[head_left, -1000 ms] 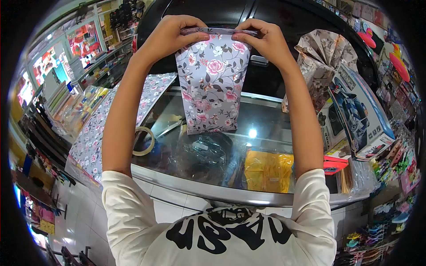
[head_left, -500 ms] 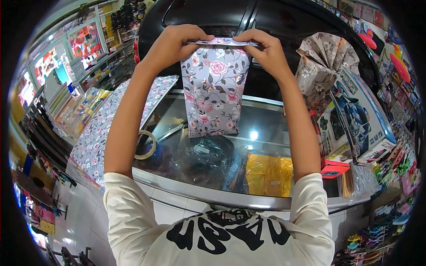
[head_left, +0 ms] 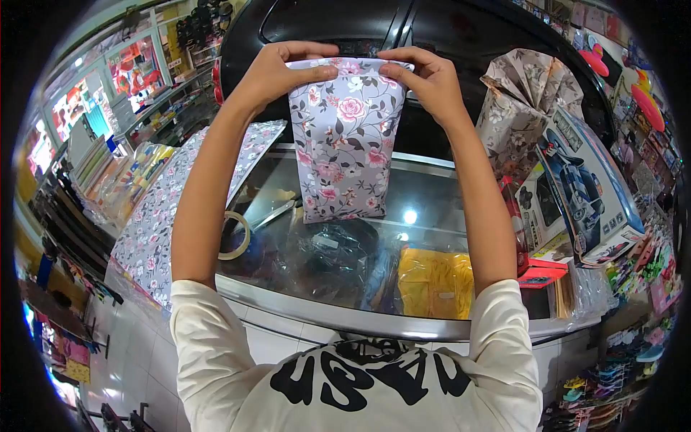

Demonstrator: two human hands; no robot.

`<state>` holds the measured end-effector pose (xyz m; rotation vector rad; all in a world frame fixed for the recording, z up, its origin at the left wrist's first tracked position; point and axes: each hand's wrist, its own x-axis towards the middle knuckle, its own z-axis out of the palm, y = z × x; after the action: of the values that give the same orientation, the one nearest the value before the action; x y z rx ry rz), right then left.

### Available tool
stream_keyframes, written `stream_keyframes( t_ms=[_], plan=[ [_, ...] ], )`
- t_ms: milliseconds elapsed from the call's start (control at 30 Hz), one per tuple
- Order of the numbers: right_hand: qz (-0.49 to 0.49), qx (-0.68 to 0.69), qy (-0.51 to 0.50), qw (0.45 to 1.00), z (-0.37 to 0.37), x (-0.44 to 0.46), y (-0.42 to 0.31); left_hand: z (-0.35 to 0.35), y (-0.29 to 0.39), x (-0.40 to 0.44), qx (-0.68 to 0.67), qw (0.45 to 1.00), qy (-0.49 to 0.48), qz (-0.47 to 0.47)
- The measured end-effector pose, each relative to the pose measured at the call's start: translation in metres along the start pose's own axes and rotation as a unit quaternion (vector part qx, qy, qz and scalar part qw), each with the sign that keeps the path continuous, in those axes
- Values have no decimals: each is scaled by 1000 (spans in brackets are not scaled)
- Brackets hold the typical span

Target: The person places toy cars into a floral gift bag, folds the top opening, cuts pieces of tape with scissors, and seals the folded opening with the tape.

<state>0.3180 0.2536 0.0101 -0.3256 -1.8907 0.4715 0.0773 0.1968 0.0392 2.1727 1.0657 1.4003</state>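
A grey floral paper bag (head_left: 349, 144) stands upright over the glass counter, its top edge folded into a narrow band. My left hand (head_left: 288, 70) grips the left end of that band, thumb in front and fingers behind. At the right end my right hand (head_left: 425, 75) pinches the band the same way. Below and left of the bag, a roll of tape (head_left: 245, 237) and scissors (head_left: 277, 213) lie on the counter, close to my left forearm.
Floral sheets (head_left: 162, 209) lie on the left. A pleated floral package (head_left: 515, 108), a boxed toy car (head_left: 586, 187) and a red box (head_left: 541, 273) are on the right. A yellow packet (head_left: 434, 283) shows under the counter's glass (head_left: 317, 288). A black car (head_left: 324, 21) is behind.
The top band, tipped toward me half a second ago, now stands more upright. My left fingers have lifted and spread from the thumb behind the edge. The bag has shifted slightly left.
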Motion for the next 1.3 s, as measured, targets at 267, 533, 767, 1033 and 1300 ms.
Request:
stream_keyframes(
  t_ms=[267,533,767,1033,1300],
  plan=[
    [57,75,8,995,-8,-2,6,-18,-22,8,5,997,-70,-10],
    [105,115,21,988,-10,-8,12,-32,-26,6,0,998,-66,7],
    [37,62,28,997,-4,-6,18,-41,-19,8,101,988,-101,55],
    [-23,-30,-60,998,-15,6,4,-41,-14,15,141,976,-129,106],
    [-42,-115,-89,988,-2,14,-21,-13,19,8,468,839,-24,278]
  ],
)
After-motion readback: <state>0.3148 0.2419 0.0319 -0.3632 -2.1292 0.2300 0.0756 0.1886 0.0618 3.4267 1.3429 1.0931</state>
